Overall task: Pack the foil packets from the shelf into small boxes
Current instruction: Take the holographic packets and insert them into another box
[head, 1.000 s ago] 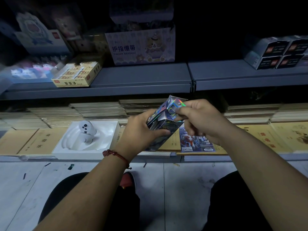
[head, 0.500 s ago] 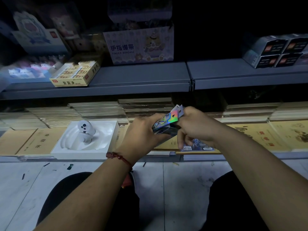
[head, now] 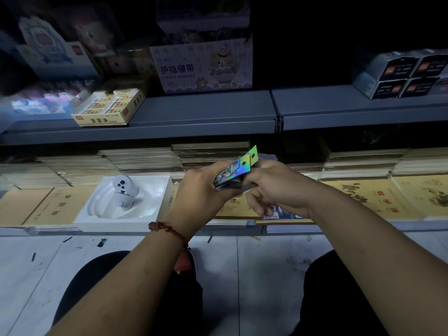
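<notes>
1 foil packet (head: 238, 169) frame centre, pinched between left hand (head: 201, 192) and right hand (head: 276, 187), both curled on it; 1 flat packet (head: 281, 213) just below, half hidden by right hand; 1 white tray (head: 116, 220) centre-left

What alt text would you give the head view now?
Left hand and right hand together grip a holographic foil pack above a low shelf of tan booklets. A white tray holding a white controller sits to their left. The scene is dim.
</notes>
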### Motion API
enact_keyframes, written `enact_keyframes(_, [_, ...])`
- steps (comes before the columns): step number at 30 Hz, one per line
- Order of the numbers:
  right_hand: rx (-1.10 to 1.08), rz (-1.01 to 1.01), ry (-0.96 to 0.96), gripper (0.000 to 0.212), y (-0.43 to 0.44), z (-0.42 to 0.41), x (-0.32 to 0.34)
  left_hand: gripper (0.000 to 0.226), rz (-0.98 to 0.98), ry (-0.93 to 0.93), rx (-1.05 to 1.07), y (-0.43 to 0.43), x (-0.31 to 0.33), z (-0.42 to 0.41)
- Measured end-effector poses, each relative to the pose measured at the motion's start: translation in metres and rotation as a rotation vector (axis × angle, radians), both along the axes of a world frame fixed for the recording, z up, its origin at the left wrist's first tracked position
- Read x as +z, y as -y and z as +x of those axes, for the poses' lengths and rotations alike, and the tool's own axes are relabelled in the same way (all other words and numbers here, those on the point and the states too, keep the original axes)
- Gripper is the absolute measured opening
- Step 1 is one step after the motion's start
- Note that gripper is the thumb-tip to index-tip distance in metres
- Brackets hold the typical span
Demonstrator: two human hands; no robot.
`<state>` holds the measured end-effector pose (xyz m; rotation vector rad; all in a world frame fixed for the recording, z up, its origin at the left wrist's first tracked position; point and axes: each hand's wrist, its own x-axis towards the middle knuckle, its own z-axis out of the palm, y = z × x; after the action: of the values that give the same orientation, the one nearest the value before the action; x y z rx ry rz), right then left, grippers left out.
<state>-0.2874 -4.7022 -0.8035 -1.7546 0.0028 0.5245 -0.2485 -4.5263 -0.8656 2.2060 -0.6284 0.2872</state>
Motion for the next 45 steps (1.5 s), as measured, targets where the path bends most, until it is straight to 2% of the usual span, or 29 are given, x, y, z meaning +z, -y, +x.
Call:
enact_keyframes(3, [0.085,-0.038,0.027,0.016,0.002,-0.002,0.003,0.048,-0.038,-0.001,-0.020,0.000,0.000,-0.002])
enact_keyframes(7, [0.140,-0.163,0.130,0.020,-0.003,-0.004,-0.001,0.043,-0.030,0.041,-0.067,0.002,-0.002,-0.004])
enact_keyframes(14, [0.072,-0.191,0.140,0.027,-0.009,-0.003,-0.006,0.048,0.025,-0.009,-0.044,0.003,-0.002,0.001])
enact_keyframes(19, [-0.010,-0.222,0.185,0.022,-0.008,0.001,-0.010,0.052,0.031,-0.039,0.004,0.004,-0.003,0.002])
enact_keyframes(22, [-0.055,-0.251,0.283,0.013,-0.007,-0.003,-0.008,0.051,0.029,-0.050,0.017,0.004,-0.001,0.001])
enact_keyframes(27, [-0.254,-0.304,0.553,0.004,-0.007,0.000,-0.013,0.050,0.018,-0.119,0.078,0.003,0.001,0.003])
enact_keyframes(30, [-0.332,-0.279,0.644,0.005,-0.002,0.003,-0.009,0.054,0.057,-0.126,0.135,0.001,-0.001,0.006])
enact_keyframes(34, [-0.351,-0.131,0.570,0.013,0.004,0.002,-0.003,0.056,0.072,-0.136,0.172,-0.002,-0.001,0.007])
enact_keyframes(40, [-0.414,-0.032,0.464,0.029,0.004,0.009,-0.008,0.055,0.075,-0.127,0.150,0.000,0.000,0.003])
enact_keyframes(45, [-0.571,0.071,0.525,0.035,0.012,0.014,-0.010,0.054,0.085,-0.163,0.170,-0.001,-0.002,0.005])
